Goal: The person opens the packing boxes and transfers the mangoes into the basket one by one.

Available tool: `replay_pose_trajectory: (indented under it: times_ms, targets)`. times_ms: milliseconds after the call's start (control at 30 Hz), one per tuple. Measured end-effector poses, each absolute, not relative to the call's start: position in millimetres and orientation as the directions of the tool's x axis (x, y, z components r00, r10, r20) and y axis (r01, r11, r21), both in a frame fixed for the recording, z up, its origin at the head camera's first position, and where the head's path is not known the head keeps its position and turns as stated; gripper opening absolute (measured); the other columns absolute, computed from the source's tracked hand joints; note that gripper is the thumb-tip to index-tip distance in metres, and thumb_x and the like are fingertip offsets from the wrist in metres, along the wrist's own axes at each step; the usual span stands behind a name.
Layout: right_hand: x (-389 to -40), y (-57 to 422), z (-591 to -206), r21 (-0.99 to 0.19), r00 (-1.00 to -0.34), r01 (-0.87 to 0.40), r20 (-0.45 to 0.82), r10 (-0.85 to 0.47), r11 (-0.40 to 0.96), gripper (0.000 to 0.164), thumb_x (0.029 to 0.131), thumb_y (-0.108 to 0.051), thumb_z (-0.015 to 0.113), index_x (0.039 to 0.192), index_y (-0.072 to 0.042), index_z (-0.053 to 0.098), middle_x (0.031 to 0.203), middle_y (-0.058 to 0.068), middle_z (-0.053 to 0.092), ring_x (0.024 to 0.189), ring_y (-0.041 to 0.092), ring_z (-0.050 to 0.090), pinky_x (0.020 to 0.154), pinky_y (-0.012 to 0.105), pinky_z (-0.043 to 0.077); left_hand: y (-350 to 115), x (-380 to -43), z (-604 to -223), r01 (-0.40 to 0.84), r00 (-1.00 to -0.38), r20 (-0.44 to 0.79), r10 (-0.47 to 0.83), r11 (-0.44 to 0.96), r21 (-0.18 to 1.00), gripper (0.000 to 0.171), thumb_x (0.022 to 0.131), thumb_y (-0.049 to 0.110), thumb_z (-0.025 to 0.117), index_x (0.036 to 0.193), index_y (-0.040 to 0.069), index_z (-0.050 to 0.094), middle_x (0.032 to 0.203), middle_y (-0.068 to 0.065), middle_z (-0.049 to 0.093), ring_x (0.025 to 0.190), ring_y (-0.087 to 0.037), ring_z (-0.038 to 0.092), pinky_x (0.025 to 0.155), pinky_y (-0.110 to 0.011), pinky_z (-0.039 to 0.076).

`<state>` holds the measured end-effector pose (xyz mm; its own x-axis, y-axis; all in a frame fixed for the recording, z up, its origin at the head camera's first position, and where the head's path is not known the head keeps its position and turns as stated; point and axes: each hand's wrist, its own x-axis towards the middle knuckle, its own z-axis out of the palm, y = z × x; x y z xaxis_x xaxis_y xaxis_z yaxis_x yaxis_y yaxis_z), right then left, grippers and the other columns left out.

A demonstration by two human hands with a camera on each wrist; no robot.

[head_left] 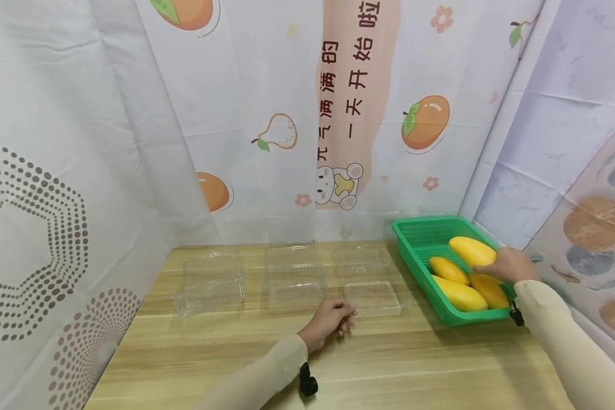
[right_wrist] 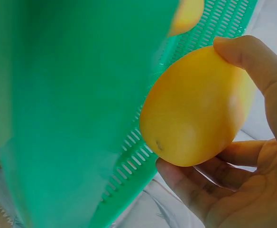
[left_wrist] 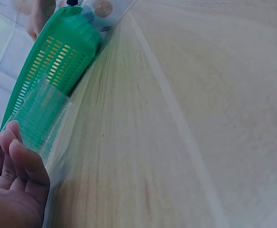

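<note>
My right hand [head_left: 512, 266] grips a yellow mango [right_wrist: 190, 109] at the right side of the green basket [head_left: 420, 273]. Thumb and fingers lie on opposite sides of the fruit in the right wrist view. Beneath it, several more mangoes [head_left: 458, 294] rest in the basket. My left hand [head_left: 329, 323] is over the table, its fingers loosely curled, by the near left corner of the rightmost clear plastic box [head_left: 374, 296]. In the left wrist view no object shows between its fingertips, and the box [left_wrist: 46, 111] stands just beyond them.
Two more clear plastic boxes stand in a row to the left, a middle box [head_left: 294, 279] and a left box [head_left: 210, 290]. They sit on the wooden table [head_left: 184, 353]. Printed curtains [head_left: 261, 74] hang behind the table and along both sides.
</note>
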<state>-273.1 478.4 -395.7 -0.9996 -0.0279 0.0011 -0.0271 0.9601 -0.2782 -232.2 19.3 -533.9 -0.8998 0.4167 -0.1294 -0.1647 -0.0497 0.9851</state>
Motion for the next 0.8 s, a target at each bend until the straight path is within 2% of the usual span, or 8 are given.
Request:
replay_pose_trajectory:
  times_ms: [300,567,800]
  targets:
    - [-273,487,-397,-0.289,-0.999,0.000,-0.048,-0.014,0.957,0.056,0.087,-0.052,0.076,0.063,-0.013,0.043,0.058,-0.001,0.037,0.054,0.016,0.039,0.051,0.032,0.037,18,-235,-531,-0.156,-0.896,-0.117,0.429,-0.056,0.986,0.030,0.104,0.023,0.063,0.104,-0.006,0.070,0.077,-0.003,0.066,0.056,-0.007,0.050,0.051,-0.020,0.045]
    - [-272,491,-394,-0.289,-0.995,0.023,-0.099,-0.006,0.957,0.057,0.088,-0.054,0.074,0.073,-0.007,0.045,0.066,0.003,0.039,0.061,0.020,0.044,0.054,0.034,0.039,18,-235,-531,-0.154,-0.894,-0.115,0.433,-0.058,0.986,0.028,0.105,0.021,0.062,0.104,-0.007,0.070,0.079,-0.006,0.067,0.056,-0.007,0.051,0.050,-0.020,0.045]
    - [-276,485,-386,-0.258,-0.991,0.018,-0.134,-0.018,0.966,0.053,0.089,-0.051,0.073,0.067,-0.012,0.044,0.064,0.001,0.039,0.060,0.019,0.043,0.054,0.033,0.040,18,-234,-532,-0.147,-0.897,-0.111,0.428,-0.052,0.988,0.027,0.105,0.020,0.061,0.103,-0.006,0.070,0.079,-0.006,0.067,0.056,-0.007,0.051,0.050,-0.019,0.045]
